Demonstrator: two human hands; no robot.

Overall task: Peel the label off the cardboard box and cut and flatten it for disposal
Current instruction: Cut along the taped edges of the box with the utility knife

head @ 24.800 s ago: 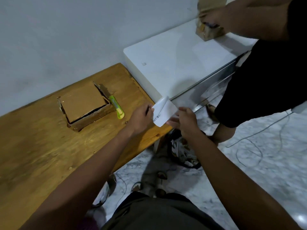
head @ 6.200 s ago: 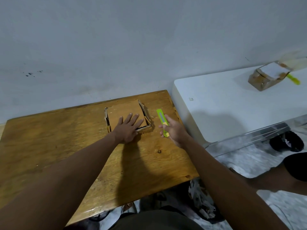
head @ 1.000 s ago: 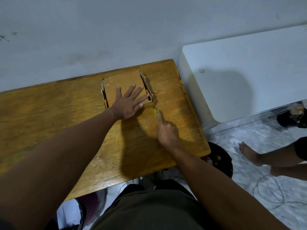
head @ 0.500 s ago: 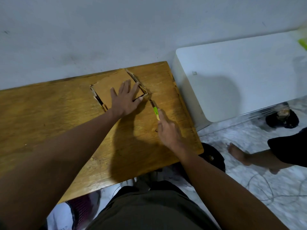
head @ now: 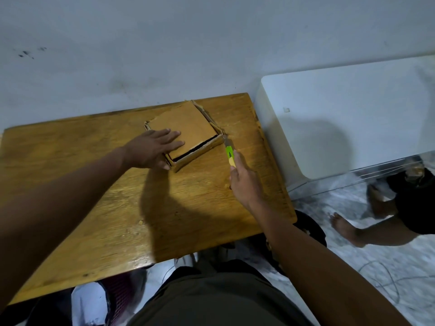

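A low brown cardboard box point(head: 188, 128) lies on the wooden table point(head: 98, 208), turned at an angle, with a dark gap along its near edge. My left hand point(head: 154, 149) lies flat on the box's left corner, fingers straight, pressing it down. My right hand point(head: 244, 182) grips a green utility knife point(head: 229, 155). The knife's tip touches the box's right corner. No label shows on the box.
A white table point(head: 353, 128) stands to the right of the wooden one, against the grey wall. Another person's bare foot point(head: 343, 229) and leg are on the marble floor at right. A dark round object point(head: 310, 229) and cables lie below the table edge.
The box has turned clockwise under my left hand, which now sits on its left corner. The knife stays at the box's right corner.
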